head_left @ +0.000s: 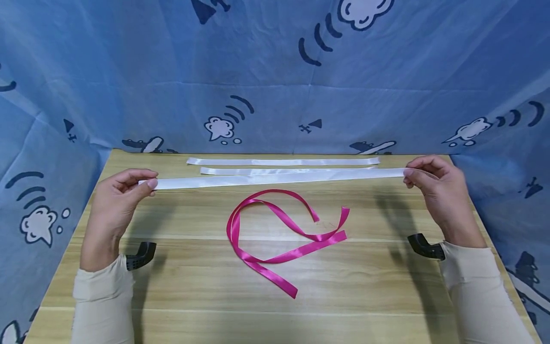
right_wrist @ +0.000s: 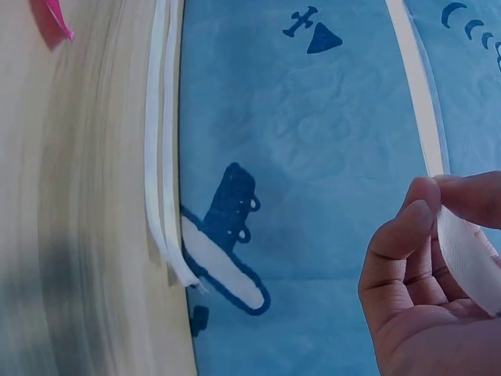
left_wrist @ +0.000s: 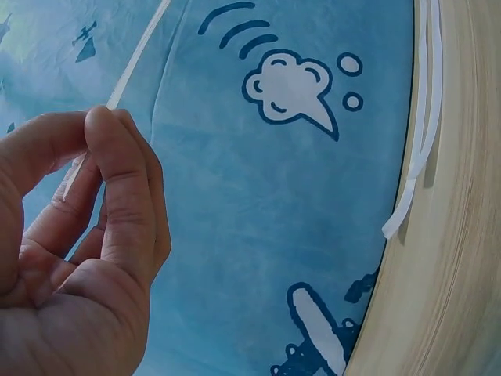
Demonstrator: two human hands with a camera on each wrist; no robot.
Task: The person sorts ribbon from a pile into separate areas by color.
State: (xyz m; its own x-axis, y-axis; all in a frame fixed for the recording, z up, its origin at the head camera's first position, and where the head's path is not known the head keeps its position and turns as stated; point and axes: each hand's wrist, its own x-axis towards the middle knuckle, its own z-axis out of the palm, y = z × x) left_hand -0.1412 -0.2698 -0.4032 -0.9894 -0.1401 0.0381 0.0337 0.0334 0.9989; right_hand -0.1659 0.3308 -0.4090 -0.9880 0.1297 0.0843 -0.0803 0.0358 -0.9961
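A white satin ribbon [head_left: 279,178] is stretched nearly straight between both hands, raised above the table. My left hand [head_left: 113,203] pinches one end between thumb and fingers; a short tip pokes out past the grip in the left wrist view. Toward the other end, my right hand [head_left: 444,196] pinches the ribbon between thumb and fingertips. In the right wrist view a loose tail [right_wrist: 466,262] curves down into the palm. Behind the held ribbon, two more white ribbons [head_left: 283,162] lie along the table's far edge, the nearer one partly hidden by it.
Several lengths of pink satin ribbon [head_left: 275,260], looped and crossing, lie mid-table in front of the white ones. The wooden table [head_left: 185,286] meets a blue patterned cloth [head_left: 275,62] at the back and sides. Black camera mounts [head_left: 142,255] project from the wrists.
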